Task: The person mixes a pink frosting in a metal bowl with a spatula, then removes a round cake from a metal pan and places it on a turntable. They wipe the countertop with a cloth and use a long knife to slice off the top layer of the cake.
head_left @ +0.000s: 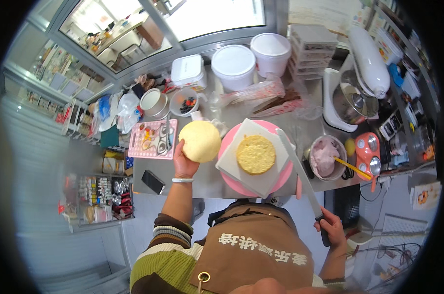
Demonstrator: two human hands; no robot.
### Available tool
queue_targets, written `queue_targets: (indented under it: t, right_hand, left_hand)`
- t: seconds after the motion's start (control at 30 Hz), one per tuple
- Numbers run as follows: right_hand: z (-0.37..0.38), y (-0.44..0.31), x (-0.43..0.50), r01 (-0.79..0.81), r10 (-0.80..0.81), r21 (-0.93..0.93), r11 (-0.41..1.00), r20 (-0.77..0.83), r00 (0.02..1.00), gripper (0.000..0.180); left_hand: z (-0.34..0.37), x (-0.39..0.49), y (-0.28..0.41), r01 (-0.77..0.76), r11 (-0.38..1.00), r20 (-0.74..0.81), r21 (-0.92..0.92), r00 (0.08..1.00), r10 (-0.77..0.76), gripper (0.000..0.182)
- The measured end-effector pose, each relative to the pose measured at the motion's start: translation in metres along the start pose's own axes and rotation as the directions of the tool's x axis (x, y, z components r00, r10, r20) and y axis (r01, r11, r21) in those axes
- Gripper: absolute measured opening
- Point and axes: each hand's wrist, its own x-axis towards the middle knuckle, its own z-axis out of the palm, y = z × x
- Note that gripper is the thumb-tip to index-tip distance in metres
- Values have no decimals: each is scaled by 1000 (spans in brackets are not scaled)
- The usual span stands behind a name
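My left hand (186,161) holds up a round pale-yellow sponge cake layer (200,141) by its edge, left of the pink turntable (227,176). In my right hand (329,226) is the black handle of a long cake knife (299,167). Its blade slants up and left across the turntable's right side. Another sponge layer (256,155), cut face showing, lies on white square sheets (232,161) on the turntable. To the right stands a bowl of pink cream (324,156) with a yellow-handled spatula (350,167) in it.
A pink cutting board (133,141) with cut fruit and a phone (153,182) lie at the left. Behind are white buckets (233,64), filled piping bags (255,92) and a tub of berries (177,104). A stand mixer (339,99) and a coral mould pan (365,154) occupy the right.
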Motion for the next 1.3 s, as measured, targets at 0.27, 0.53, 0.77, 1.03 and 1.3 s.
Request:
queue_targets:
  t: [0.27,0.53,0.77,1.03,1.3]
  right_hand:
    - [21,3,23,6,-10,-66,998,-72,997,53]
    - [8,39,31,-18,17,-20,1000,-69,998,52]
    - [15,62,39,-86,87,117,989,-5,996,51]
    - [4,76,47,-94,85,128,987,69,994,51]
    - [2,71,73,-49,34,115,992,128,991,53]
  left_hand:
    - [-190,-46,44,62,993,-432,105,902,-11,51]
    - [-229,-18,88,402,23,-368,915,812,453,54]
    - [-4,18,-31,-591,-172,606,788,793,55,42]
    - [133,38,-143,-702,-486,623,521,702,-346,63]
    - [119,39,-160,-687,-545,589,480,713,-381,65]
